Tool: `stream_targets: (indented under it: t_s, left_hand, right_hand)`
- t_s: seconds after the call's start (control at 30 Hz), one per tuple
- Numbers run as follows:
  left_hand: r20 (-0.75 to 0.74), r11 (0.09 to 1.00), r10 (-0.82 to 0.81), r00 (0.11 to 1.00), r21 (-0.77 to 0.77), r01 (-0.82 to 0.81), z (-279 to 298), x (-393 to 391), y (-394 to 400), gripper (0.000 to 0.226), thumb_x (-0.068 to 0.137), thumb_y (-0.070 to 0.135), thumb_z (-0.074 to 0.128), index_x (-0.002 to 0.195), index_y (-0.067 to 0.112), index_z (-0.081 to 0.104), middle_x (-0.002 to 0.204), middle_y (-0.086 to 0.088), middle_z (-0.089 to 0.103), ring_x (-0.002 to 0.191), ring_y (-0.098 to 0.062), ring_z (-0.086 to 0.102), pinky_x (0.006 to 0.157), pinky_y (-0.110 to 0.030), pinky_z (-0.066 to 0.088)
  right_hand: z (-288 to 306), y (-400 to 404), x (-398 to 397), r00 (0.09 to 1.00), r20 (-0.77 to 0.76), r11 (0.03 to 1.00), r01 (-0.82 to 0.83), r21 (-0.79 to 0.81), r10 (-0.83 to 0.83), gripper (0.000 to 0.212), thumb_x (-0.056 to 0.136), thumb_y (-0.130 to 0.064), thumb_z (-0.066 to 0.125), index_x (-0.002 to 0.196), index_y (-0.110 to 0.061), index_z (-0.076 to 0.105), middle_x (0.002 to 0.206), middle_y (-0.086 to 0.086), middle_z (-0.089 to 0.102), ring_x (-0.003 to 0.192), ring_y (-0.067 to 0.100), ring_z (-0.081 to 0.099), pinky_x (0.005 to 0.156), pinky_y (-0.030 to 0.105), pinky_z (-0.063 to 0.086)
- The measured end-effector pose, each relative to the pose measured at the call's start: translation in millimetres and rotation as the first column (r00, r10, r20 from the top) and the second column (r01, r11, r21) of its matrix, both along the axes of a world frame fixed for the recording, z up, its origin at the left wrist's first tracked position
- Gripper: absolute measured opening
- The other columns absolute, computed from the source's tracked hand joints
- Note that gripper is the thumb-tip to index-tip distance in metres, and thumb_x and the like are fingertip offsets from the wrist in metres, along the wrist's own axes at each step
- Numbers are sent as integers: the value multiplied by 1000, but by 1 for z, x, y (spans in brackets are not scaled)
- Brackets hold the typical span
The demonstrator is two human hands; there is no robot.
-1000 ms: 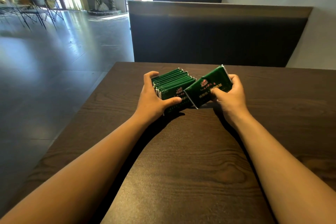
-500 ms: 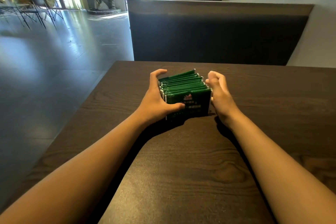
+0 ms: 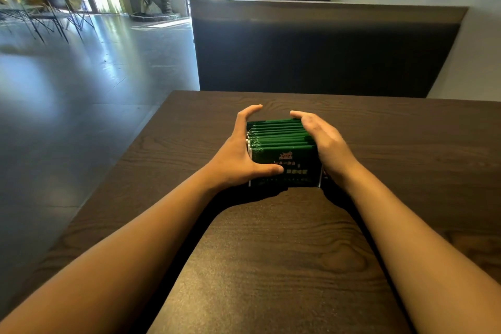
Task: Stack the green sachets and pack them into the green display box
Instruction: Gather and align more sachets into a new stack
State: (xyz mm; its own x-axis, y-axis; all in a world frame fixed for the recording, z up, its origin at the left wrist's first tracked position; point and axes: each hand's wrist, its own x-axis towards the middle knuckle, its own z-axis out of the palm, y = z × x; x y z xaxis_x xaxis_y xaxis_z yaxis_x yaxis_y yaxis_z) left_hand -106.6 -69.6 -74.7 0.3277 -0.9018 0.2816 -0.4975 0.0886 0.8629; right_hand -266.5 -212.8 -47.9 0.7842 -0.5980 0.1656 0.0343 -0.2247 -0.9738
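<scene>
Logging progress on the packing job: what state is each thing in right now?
green sachets: standing on edge in one squared block on the table, not boxed
left hand: cupped round the block's left end, thumb on the front sachet
right hand: fingers straight, pressed flat against the block's right end
table: bears the block

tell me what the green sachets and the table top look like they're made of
Green sachets: probably thin plastic or foil film with a matte green print; silvery-white crimped edges show along the left side, and printed lettering on the front one.

Table: dark brown wood or wood-look laminate, low sheen; grain lines and a knot pattern are visible, but the look alone cannot settle which.
</scene>
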Motion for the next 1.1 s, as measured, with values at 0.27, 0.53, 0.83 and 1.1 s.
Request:
stream_targets:
  t_s: [0.27,0.53,0.83,1.1]
  left_hand:
    - [54,992,89,995,-91,-84,-1,-3,0,106,73,17,94,151,32,24,136,-1,55,122,-18,64,104,-45,56]
    - [22,997,34,999,-63,-32,-1,-3,1,115,74,-3,87,155,30,12,130,-2,53,111,-18,69,94,-34,60]
    - [39,995,76,996,-60,-74,1,-3,1,116,69,24,95,153,35,17,143,-3,51,123,-18,64,107,-46,54]
    - [27,999,46,999,-16,-45,1,-3,2,121,71,16,95,154,37,11,135,-1,60,124,-14,64,112,-46,50]
  right_hand:
    - [12,11,2,943,154,504,291,-814,-296,58,100,-53,35,136,-17,61,145,3,57,137,18,47,112,42,37]
    - [10,34,18,863,-303,360,-155,-920,-404,75,92,-69,6,157,-39,28,165,-2,30,153,22,23,124,49,18]
    - [7,19,13,933,129,622,323,-714,-336,58,99,-56,28,137,-26,60,148,-1,52,142,14,39,115,37,31]
    - [-7,-9,7,994,85,969,39,243,-61,64,98,-69,31,153,-36,35,158,8,40,140,23,46,118,52,34]
